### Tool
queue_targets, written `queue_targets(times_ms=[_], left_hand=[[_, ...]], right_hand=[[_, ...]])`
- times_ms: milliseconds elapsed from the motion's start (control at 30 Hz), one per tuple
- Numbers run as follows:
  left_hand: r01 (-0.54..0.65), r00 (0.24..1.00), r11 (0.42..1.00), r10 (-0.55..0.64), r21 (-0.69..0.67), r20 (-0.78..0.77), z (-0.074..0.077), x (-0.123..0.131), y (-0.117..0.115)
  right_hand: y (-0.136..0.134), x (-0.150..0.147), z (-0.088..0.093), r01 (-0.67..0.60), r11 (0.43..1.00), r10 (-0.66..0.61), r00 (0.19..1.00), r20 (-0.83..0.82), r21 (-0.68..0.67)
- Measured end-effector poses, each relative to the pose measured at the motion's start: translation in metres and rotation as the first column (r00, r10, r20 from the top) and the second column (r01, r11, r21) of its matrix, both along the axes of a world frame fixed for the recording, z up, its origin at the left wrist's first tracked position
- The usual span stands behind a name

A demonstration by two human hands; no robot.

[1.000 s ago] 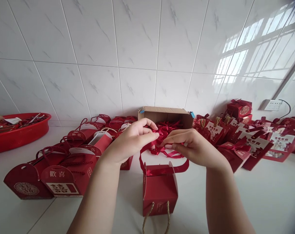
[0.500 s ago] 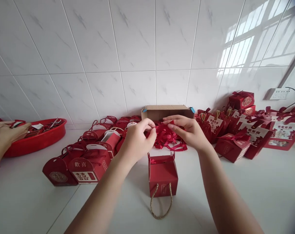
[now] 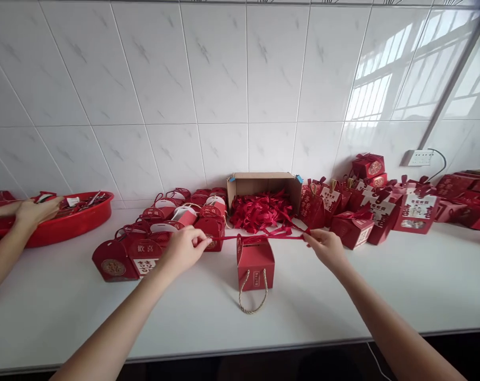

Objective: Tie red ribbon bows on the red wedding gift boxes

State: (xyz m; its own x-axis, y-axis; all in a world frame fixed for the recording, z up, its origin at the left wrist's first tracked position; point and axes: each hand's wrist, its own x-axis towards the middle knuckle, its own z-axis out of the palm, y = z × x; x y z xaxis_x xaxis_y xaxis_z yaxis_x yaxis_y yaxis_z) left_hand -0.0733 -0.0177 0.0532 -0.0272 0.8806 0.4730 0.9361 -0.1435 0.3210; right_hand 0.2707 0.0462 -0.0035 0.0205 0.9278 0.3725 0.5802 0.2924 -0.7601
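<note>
A narrow red ribbon (image 3: pixel 281 237) is stretched taut, level across the top of a small red gift box (image 3: pixel 255 262). My left hand (image 3: pixel 187 248) pinches its left end and my right hand (image 3: pixel 326 245) pinches its right end. The box stands upright on the white counter, with a twisted rope handle (image 3: pixel 252 311) hanging down its front onto the surface. Just behind it, a heap of red ribbons (image 3: pixel 263 211) spills out of an open cardboard box (image 3: pixel 263 181) lying against the wall.
Red gift boxes (image 3: pixel 115 259) are grouped at left. More red boxes and bags (image 3: pixel 414 211) stand at right, near a wall socket (image 3: pixel 417 157). Another person's hands (image 3: pixel 35 214) reach into a red basin (image 3: pixel 92 217) at far left. The counter's front edge (image 3: pixel 240 351) runs below.
My hands have moved apart from close together above the ribbon heap, drawing the ribbon out straight. The view has shifted, now showing the counter's front edge.
</note>
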Motion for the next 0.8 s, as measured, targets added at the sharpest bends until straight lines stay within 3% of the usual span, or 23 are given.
queue_targets(times_ms=[200,467,633,800], left_hand=[[-0.054,0.996,0.994,0.061,-0.098,0.069,-0.042,-0.006,-0.010],[-0.135,0.986,0.977,0.149,-0.168,0.074,-0.073,-0.037,-0.024],[-0.091,0.990,0.964,0.115,-0.250,0.081,-0.081,-0.049,-0.032],[-0.057,0.985,0.976,0.089,-0.212,0.146,-0.073,-0.040,-0.028]], right_hand=[[-0.004,-0.005,-0.034,0.056,0.997,-0.044,0.979,0.197,-0.059],[-0.009,0.008,-0.052,0.145,0.980,-0.097,0.948,0.302,-0.140],[-0.010,0.018,-0.062,0.117,0.981,-0.063,0.948,0.311,-0.157],[-0.008,0.013,-0.055,0.162,0.983,-0.128,0.940,0.315,-0.084]])
